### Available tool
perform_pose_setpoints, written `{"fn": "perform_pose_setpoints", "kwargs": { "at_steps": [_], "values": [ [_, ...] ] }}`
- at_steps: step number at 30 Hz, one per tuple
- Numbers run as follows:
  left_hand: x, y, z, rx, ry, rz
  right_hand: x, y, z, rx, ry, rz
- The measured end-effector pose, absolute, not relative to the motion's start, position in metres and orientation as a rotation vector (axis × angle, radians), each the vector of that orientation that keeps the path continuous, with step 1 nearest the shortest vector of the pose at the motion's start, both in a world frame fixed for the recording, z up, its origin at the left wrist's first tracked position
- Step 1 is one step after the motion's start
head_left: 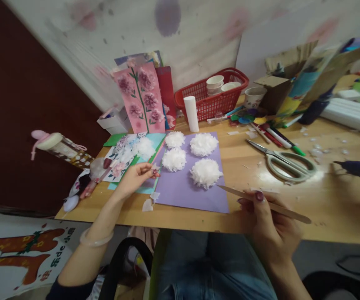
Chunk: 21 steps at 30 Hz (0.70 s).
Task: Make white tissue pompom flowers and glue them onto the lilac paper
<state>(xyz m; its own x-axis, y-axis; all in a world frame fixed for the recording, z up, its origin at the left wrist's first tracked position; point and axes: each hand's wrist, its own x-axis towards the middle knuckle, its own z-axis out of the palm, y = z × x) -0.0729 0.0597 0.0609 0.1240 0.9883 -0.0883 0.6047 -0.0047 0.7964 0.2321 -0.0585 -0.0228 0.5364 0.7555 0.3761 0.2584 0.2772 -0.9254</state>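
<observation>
A purple paper sheet [184, 189] lies on the wooden table [323, 208] with several white tissue flowers [206, 172] on it. My left hand [135, 178] rests at the sheet's left edge, its fingers pinched on a small white scrap. Over the table's front edge, my right hand [269, 227] is closed around a thin wooden stick [262, 203] whose tip points at the sheet's right edge. White paper scraps [150, 202] lie just below my left hand.
Grey scissors [287, 162] and several markers [276, 136] lie right of the sheet. A red basket [215, 98] of paper cups, a white roll [191, 113] and a pink flower card [142, 96] stand at the back. A glue gun [359, 170] sits at far right.
</observation>
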Motion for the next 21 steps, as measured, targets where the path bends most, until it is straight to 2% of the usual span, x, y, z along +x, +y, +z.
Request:
{"fn": "perform_pose_setpoints", "kwargs": {
  "at_steps": [8, 14, 21],
  "values": [
    [0.009, 0.011, 0.059, 1.603, 1.147, 0.317, 0.227, -0.070, -0.005, -1.095, -1.028, 0.474],
    [0.045, 0.015, 0.057, 1.559, 1.232, 0.188, 0.225, -0.078, -0.008, -1.087, -1.150, 0.383],
    [0.057, 0.027, 0.053, 1.618, 1.354, 0.201, 0.223, -0.070, 0.002, -1.173, -1.354, 0.208]
  ]
}}
